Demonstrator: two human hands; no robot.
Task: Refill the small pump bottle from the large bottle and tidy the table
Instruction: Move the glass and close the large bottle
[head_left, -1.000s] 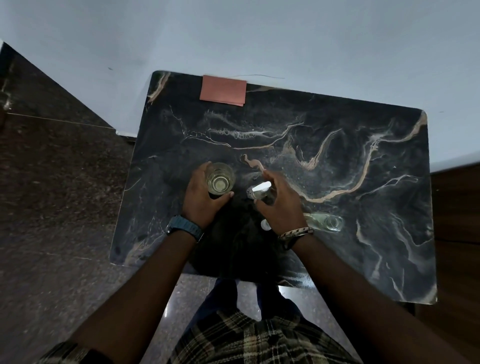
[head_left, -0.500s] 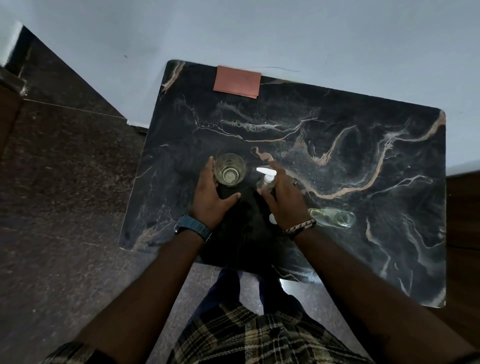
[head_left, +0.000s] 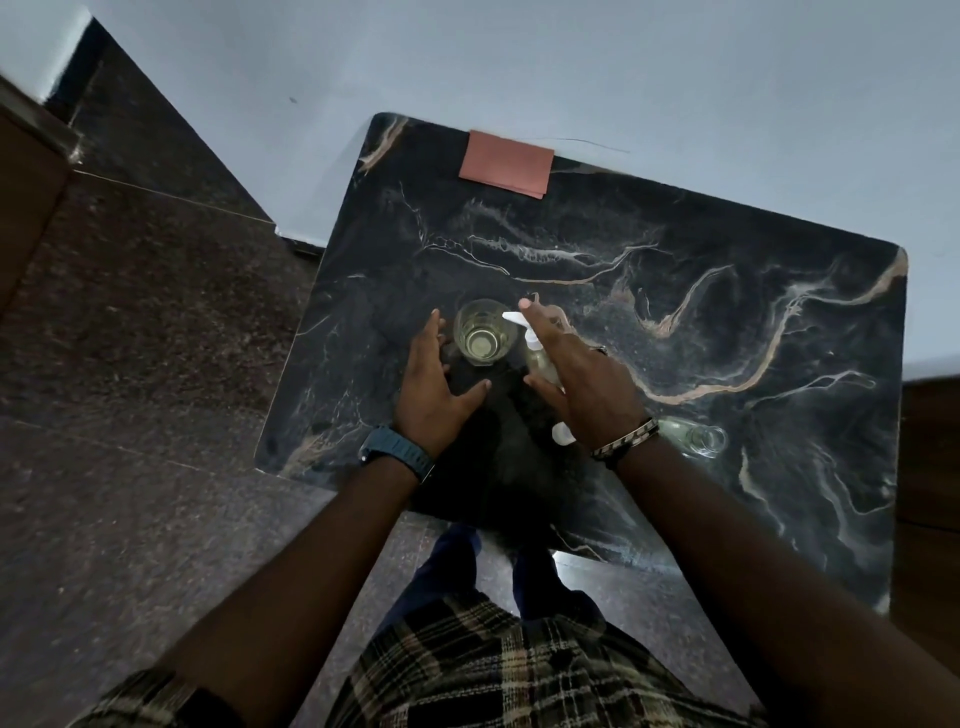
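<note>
1. Because our right hand (head_left: 582, 384) wraps the small pump bottle (head_left: 540, 358) with the forefinger resting on its white nozzle, a press now could squirt liquid onto the table (head_left: 727, 322) or into the glass (head_left: 484, 338) at its 9 o'clock.
2. Our left hand (head_left: 431, 384) sits spread at the glass's 8 o'clock, fingers beside the wall and not clearly closed on it; a nudge could tip the glass and spill the pale liquid inside.
3. The large bottle (head_left: 696, 439) lies on its side at 4 o'clock from the pump bottle, mouth open and apparently almost empty; it could roll toward the table edge. A white cap (head_left: 563, 434) lies just under our right wrist and could get swept off.
4. Compared with half a second ago, our right hand has lifted the forefinger onto the pump head, and our left hand has loosened from the glass.
5. The red cloth (head_left: 506, 163) stays at 12 o'clock.
</note>
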